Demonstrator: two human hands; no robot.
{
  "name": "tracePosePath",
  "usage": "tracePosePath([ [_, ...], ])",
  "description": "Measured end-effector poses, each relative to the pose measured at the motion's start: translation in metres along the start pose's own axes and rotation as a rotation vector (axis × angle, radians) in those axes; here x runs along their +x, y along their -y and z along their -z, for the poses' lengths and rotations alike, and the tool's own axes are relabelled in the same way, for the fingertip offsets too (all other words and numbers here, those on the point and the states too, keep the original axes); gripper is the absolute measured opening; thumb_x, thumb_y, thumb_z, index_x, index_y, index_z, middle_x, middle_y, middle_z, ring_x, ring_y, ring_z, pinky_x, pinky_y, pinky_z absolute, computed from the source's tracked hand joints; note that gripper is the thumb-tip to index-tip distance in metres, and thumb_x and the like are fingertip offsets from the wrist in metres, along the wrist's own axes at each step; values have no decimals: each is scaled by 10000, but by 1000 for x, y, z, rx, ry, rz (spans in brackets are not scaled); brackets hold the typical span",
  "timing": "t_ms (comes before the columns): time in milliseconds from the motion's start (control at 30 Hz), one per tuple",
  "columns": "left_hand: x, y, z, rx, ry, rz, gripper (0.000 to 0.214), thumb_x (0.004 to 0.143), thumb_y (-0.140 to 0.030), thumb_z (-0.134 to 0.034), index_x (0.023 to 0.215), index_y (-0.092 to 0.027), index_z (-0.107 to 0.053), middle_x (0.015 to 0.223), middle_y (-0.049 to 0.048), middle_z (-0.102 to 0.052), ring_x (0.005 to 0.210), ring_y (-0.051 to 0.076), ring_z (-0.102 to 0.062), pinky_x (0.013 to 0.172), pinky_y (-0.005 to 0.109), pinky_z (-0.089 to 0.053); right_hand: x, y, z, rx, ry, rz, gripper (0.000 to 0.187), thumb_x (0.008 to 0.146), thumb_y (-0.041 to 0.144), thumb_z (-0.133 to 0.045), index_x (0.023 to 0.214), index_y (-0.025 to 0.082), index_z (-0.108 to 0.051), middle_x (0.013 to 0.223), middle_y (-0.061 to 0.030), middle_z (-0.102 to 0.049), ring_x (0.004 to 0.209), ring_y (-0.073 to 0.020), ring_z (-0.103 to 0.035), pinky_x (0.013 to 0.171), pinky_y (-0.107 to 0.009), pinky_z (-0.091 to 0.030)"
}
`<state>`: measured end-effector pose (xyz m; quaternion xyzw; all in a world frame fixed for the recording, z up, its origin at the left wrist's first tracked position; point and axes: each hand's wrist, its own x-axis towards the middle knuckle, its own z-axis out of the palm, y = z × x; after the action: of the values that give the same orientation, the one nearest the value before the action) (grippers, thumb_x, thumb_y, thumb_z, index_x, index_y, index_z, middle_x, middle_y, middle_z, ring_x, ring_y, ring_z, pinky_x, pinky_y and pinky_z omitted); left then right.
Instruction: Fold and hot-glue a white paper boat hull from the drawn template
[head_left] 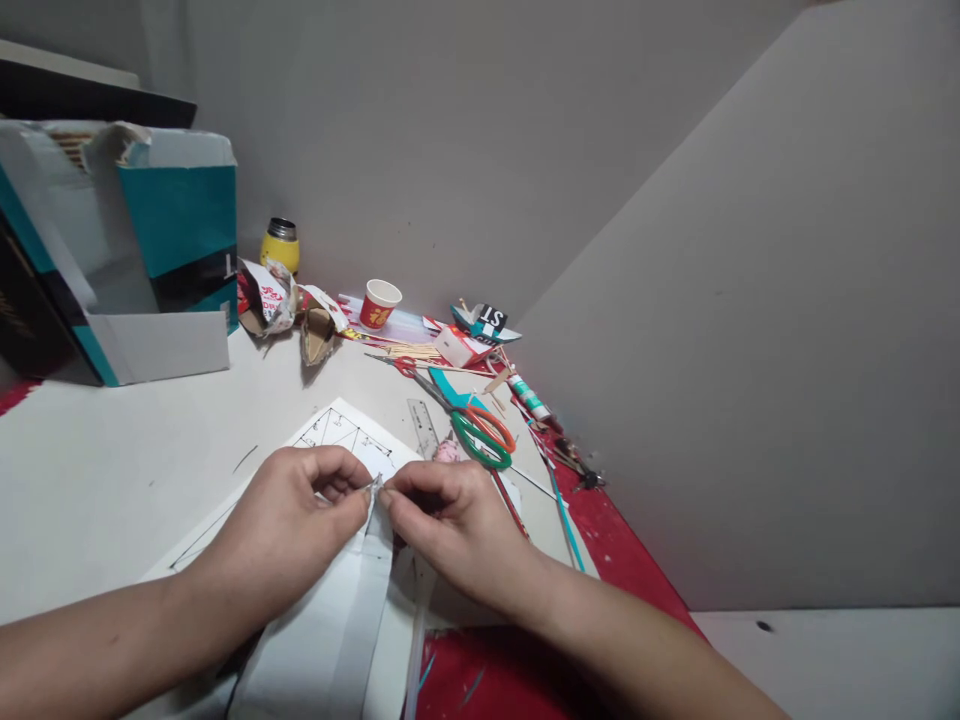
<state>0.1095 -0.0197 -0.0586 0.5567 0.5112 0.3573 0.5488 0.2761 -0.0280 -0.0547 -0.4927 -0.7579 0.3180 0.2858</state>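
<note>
My left hand [289, 525] and my right hand [450, 525] meet over a folded white paper piece [337, 630]. Both pinch its top edge between thumb and fingers, fingertips almost touching. The folded piece lies on a white sheet with drawn pencil lines [337, 430]. Behind my right hand lie scissors with green and orange handles [484, 435] and a clear ruler [424, 428].
A torn teal and white box [150, 250] stands at the back left. A yellow jar [280, 245], a red paper cup [379, 303], crumpled wrappers, wooden sticks, a glue stick [529, 396] and scraps crowd the back. A grey board [750, 350] leans on the right.
</note>
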Motion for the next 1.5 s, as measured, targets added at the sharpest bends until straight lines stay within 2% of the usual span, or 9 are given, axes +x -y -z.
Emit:
tracePosePath([
  [167, 3, 5, 2, 16, 27, 3, 106, 667, -246, -595, 658, -161, -658, 615, 15, -648, 593, 148, -532, 533, 236, -381, 5, -1, -4, 30, -6, -23, 238, 769, 168, -500, 531, 170, -487, 505, 54, -379, 505, -77, -345, 470, -187, -296],
  [500, 11, 8, 8, -81, 39, -31, 143, 687, -284, -634, 719, -145, -632, 681, 33, -655, 619, 148, -530, 577, 260, -392, 12, 2, 7, 145, 31, -106, 230, 815, 281, -573, 633, 146, -609, 555, 18, -548, 520, -96, -483, 482, -199, -367],
  [633, 10, 6, 8, -101, 40, -24, 135, 678, -282, -629, 705, -150, -630, 668, 26, -646, 607, 146, -528, 563, 257, -390, 9, 1, 8, 147, 46, -97, 212, 827, 244, -554, 655, 145, -630, 579, 15, -568, 535, -95, -498, 495, -197, -387],
  [900, 12, 6, 6, -85, 18, -22, 155, 646, -300, -620, 690, -151, -627, 659, 28, -649, 616, 153, -532, 574, 266, -383, 5, -3, -3, 129, -92, -25, 86, 810, 197, -585, 764, 147, -637, 633, 7, -612, 566, -107, -552, 537, -203, -441],
  [1033, 12, 8, 6, -65, 33, -14, 177, 643, -315, -612, 692, -146, -626, 667, 38, -652, 620, 160, -523, 584, 281, -378, 6, -3, -3, 70, -38, -6, 131, 833, 171, -554, 744, 150, -648, 623, 6, -610, 569, -107, -543, 543, -204, -429],
  [1500, 11, 10, 7, -15, 37, -46, 155, 669, -296, -594, 702, -149, -632, 664, 27, -649, 630, 156, -515, 585, 275, -372, 9, 1, -2, 96, -41, -36, 123, 785, 105, -542, 683, 142, -598, 574, 29, -549, 534, -86, -484, 511, -184, -384],
])
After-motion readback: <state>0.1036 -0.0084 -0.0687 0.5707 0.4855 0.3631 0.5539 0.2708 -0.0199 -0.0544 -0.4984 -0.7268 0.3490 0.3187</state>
